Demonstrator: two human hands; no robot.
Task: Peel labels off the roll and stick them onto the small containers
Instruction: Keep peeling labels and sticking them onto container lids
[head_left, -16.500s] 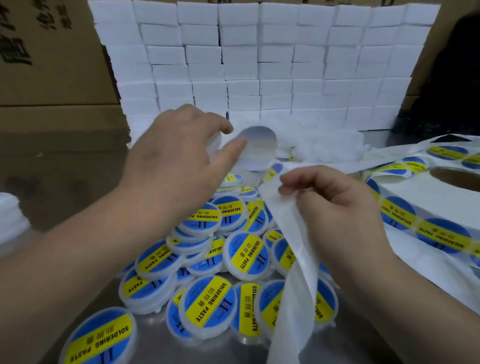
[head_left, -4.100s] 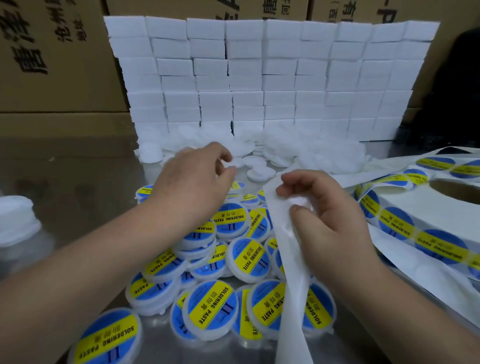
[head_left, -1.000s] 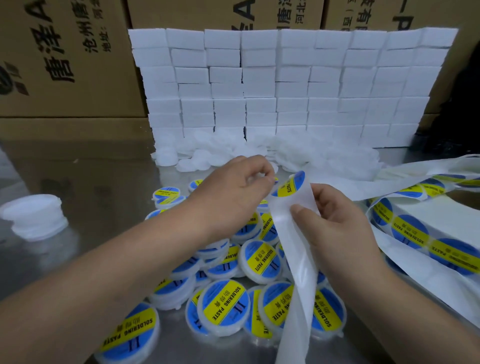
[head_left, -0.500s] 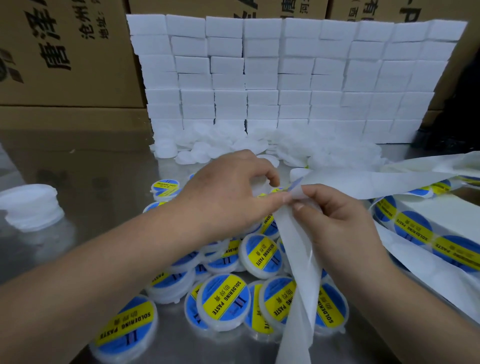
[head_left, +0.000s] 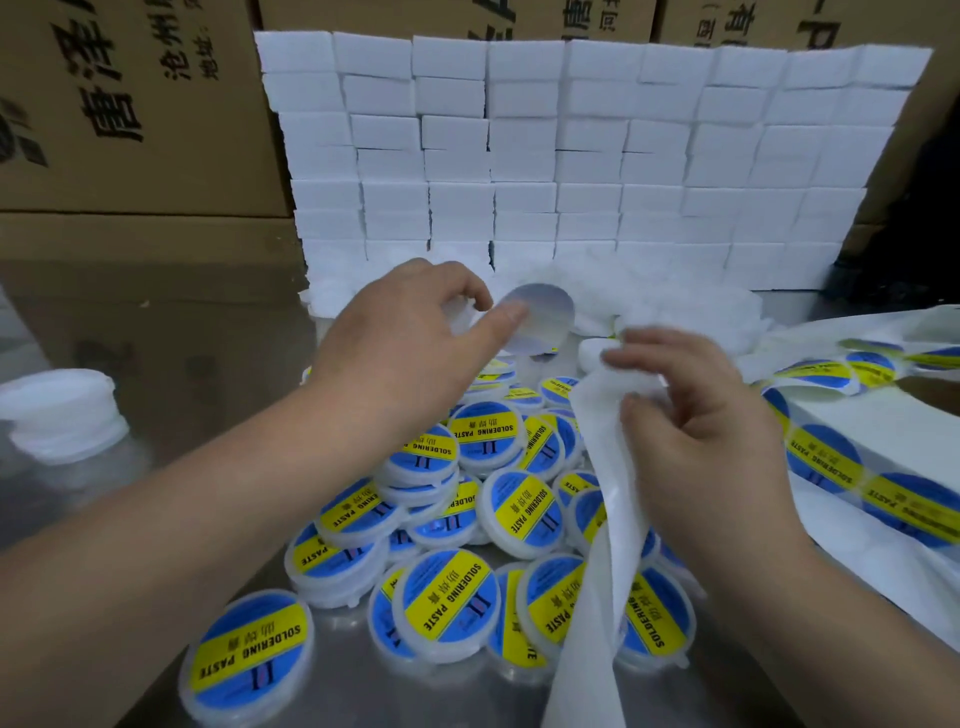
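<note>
Left hand (head_left: 415, 343) pinches a peeled label (head_left: 540, 325), sticky side near; right hand (head_left: 696, 415) grips liner (head_left: 592, 519); bare containers (head_left: 675, 306) lie just beyond.

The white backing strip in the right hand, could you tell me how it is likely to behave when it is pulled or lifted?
The backing strip is probably floppy: it drapes and twists below the right hand. It looks thin and light, creasing where the fingers pinch it. Its glossy face suggests it may slip through a loose grip.

A shiny metal table (head_left: 171, 332) carries labelled tubs (head_left: 447, 603) heaped mid-front — white blocks (head_left: 587, 156) stacked behind, lids (head_left: 62, 410) left.
</note>
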